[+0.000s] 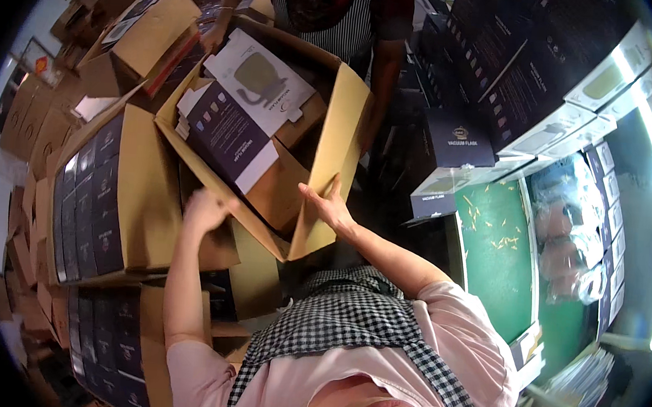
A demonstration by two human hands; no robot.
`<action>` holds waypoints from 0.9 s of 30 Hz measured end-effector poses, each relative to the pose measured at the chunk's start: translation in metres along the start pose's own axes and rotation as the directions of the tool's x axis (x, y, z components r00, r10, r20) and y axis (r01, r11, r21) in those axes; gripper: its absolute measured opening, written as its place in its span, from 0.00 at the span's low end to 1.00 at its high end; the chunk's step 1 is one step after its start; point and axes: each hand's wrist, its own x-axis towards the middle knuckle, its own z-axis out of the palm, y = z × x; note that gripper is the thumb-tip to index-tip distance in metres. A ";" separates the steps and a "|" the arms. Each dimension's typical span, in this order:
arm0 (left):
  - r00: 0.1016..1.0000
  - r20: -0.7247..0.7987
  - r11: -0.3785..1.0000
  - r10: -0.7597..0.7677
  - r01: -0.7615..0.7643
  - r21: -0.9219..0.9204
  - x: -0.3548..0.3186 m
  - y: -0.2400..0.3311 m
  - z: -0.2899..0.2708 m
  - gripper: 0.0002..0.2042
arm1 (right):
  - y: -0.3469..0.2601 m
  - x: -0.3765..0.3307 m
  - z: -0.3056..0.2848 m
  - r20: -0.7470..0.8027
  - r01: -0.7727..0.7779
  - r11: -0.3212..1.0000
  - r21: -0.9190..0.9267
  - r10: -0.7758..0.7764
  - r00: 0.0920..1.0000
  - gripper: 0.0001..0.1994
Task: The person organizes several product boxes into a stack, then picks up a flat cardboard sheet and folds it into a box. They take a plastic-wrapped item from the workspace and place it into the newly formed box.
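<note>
A large open cardboard carton [345, 118] is tilted in front of me. Inside lie a dark blue and white printed box [229, 132] and a white flattened box panel with a kettle-shaped picture [259, 78]. My right hand [329, 206] grips the carton's near right wall, thumb on the inner side and fingers along the outer side. At the near left edge, my left hand [208, 212] is closed against the carton's rim, slightly blurred. Across from me stands a person in a striped apron [331, 22]. One of that person's hands [215, 38] is by the carton's far left corner.
On the left stands an open carton [149, 191] packed with dark boxes [88, 206]; another open carton [144, 47] is behind it. Dark boxes [459, 137] are stacked at the right. A green tabletop [493, 249] holds small scraps and plastic-wrapped items [571, 243].
</note>
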 end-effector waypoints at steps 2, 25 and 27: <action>0.915 -0.392 0.995 0.094 -0.081 0.049 0.064 -0.012 -0.040 0.21 | 0.014 0.007 0.009 -0.099 -0.036 0.998 -0.051 0.031 0.995 0.66; 0.909 -0.174 0.783 0.379 -0.215 0.584 0.354 -0.211 -0.048 0.19 | 0.053 -0.044 0.023 -0.559 -0.084 0.905 -0.418 -0.183 0.809 0.23; 0.910 -0.162 0.803 0.381 -0.240 0.545 0.325 -0.227 -0.052 0.19 | 0.057 -0.064 0.019 -0.550 -0.084 0.904 -0.419 -0.180 0.815 0.21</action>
